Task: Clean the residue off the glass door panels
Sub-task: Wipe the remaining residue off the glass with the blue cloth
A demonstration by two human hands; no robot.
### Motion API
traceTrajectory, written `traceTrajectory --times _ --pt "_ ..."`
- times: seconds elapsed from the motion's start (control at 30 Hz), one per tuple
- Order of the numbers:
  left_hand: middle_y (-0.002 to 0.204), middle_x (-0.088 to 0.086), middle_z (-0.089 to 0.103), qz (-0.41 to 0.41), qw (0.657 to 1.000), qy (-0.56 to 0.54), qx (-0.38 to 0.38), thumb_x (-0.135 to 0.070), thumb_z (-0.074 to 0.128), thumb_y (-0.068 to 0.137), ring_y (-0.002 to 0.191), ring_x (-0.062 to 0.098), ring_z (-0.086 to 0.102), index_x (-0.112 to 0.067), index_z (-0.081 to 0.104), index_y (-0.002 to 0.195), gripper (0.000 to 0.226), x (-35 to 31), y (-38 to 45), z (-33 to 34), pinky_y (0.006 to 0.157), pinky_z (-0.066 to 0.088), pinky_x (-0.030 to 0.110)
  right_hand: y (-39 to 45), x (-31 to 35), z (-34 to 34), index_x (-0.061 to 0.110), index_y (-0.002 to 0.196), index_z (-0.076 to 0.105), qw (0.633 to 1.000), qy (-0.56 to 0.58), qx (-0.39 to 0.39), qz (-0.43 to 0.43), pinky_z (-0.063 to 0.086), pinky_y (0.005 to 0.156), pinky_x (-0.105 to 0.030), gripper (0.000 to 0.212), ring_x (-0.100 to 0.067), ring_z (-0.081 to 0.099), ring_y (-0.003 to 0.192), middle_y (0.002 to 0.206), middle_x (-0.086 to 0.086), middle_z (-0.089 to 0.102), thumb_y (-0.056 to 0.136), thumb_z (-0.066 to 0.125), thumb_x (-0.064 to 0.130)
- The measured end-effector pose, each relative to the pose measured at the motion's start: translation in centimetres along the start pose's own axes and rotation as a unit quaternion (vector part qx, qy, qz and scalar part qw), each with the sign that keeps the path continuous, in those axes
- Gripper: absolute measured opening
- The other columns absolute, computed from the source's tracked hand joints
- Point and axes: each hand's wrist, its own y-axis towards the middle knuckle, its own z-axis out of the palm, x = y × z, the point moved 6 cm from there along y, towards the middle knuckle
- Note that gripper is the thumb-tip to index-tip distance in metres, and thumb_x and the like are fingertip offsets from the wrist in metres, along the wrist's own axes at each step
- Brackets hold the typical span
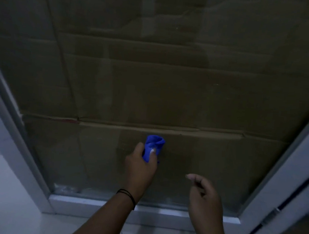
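Observation:
A glass door panel (170,92) fills the view, with brown cardboard showing behind it. My left hand (140,166) grips a bunched blue cloth (154,145) and holds it against the lower part of the glass. My right hand (204,195) hovers lower right of the cloth in front of the panel, fingers loosely curled, holding nothing. Whitish residue (66,190) lies along the bottom edge of the glass.
A pale metal frame (161,211) borders the panel along the bottom and both sides. A second door frame with a dark strip (288,204) stands at the right. White floor tiles (1,197) lie at the lower left.

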Motion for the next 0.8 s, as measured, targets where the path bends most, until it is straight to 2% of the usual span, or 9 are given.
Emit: traceTrajectory --times 0.03,0.13,0.27,0.4,0.47,0.53,0.6,0.7,0.8 --pt "0.058 -0.004 0.047 0.002 1.000 -0.002 0.004 -0.021 0.059 0.090 0.049 0.009 0.044 -0.020 0.045 0.070 0.024 -0.4 -0.1 0.7 0.051 0.042 0.034 0.2 -0.2 -0.4 0.026 0.076 0.065 1.000 0.002 -0.004 0.003 0.041 0.079 -0.027 0.040 -0.017 0.060 0.089 0.095 -0.001 0.067 0.078 0.050 -0.011" --pt "0.054 -0.008 0.047 0.020 1.000 0.014 0.003 -0.021 0.060 0.088 0.050 0.002 0.049 -0.024 0.044 0.068 0.026 -1.9 -0.6 2.5 0.045 0.035 0.012 0.6 -0.4 -1.8 0.028 0.074 0.064 1.000 0.004 -0.018 -0.001 0.044 0.081 -0.033 0.044 -0.021 0.060 0.086 0.093 -0.004 0.068 0.077 0.049 -0.013" --pt "0.059 -0.005 0.052 -0.011 0.998 0.002 0.057 -0.028 0.058 0.089 0.049 0.004 0.048 -0.020 0.048 0.073 0.021 -3.4 -1.5 5.4 0.044 0.035 0.014 1.0 -0.8 -3.7 0.026 0.074 0.065 0.999 0.016 -0.026 0.014 0.045 0.074 -0.027 0.040 -0.017 0.060 0.084 0.092 -0.005 0.068 0.081 0.051 -0.011" --pt "0.065 -0.007 0.051 0.001 0.981 0.025 0.194 -0.031 0.058 0.090 0.057 0.006 0.046 -0.019 0.050 0.075 0.021 -6.6 -2.8 8.8 0.050 0.032 0.016 1.2 -0.7 -5.8 0.018 0.080 0.065 0.996 0.038 -0.053 0.055 0.038 0.052 -0.004 0.032 0.002 0.053 0.060 0.083 0.000 0.066 0.084 0.048 -0.009" --pt "0.066 -0.006 0.052 0.001 0.971 0.016 0.240 -0.032 0.057 0.091 0.057 0.005 0.046 -0.019 0.051 0.075 0.022 -7.8 -3.7 9.6 0.051 0.033 0.015 1.4 -0.5 -6.8 0.012 0.092 0.062 0.992 0.073 -0.075 0.071 0.038 0.056 -0.010 0.025 -0.001 0.053 0.070 0.091 -0.005 0.065 0.087 0.048 -0.007" --pt "0.069 -0.002 0.059 -0.064 0.962 -0.066 0.258 -0.030 0.056 0.092 0.058 0.008 0.051 -0.019 0.055 0.076 0.019 -8.1 -4.3 9.2 0.054 0.038 0.019 1.4 -0.1 -7.6 0.012 0.108 0.059 0.989 0.089 -0.086 0.081 0.037 0.060 -0.018 0.023 -0.005 0.052 0.072 0.094 -0.005 0.063 0.090 0.052 0.000" --pt "0.076 0.007 0.065 -0.155 0.935 -0.174 0.266 -0.025 0.055 0.095 0.063 0.015 0.057 -0.016 0.061 0.087 0.014 -7.9 -5.1 8.4 0.056 0.042 0.023 1.0 0.4 -7.6 0.017 0.120 0.056 0.990 0.084 -0.066 0.088 0.038 0.055 -0.011 0.031 -0.001 0.050 0.070 0.089 0.002 0.060 0.090 0.057 0.009" --pt "0.087 0.006 0.072 -0.253 0.881 -0.299 0.266 -0.015 0.049 0.095 0.069 0.015 0.064 -0.012 0.064 0.105 0.018 -7.4 -6.8 7.0 0.057 0.046 0.022 -0.1 1.4 -6.4 0.021 0.133 0.049 0.992 0.091 0.003 0.082 0.040 0.055 -0.001 0.048 -0.004 0.055 0.074 0.097 -0.004 0.063 0.087 0.064 0.020" --pt "0.105 0.017 0.071 -0.325 0.816 -0.386 0.282 -0.016 0.045 0.094 0.099 0.033 0.066 -0.005 0.062 0.116 0.030 -7.0 -8.7 6.4 0.081 0.050 0.036 -1.4 1.8 -4.7 0.027 0.138 0.043 0.989 0.100 0.068 0.080 0.045 0.065 -0.006 0.062 0.004 0.058 0.084 0.100 0.009 0.063 0.082 0.069 0.029"
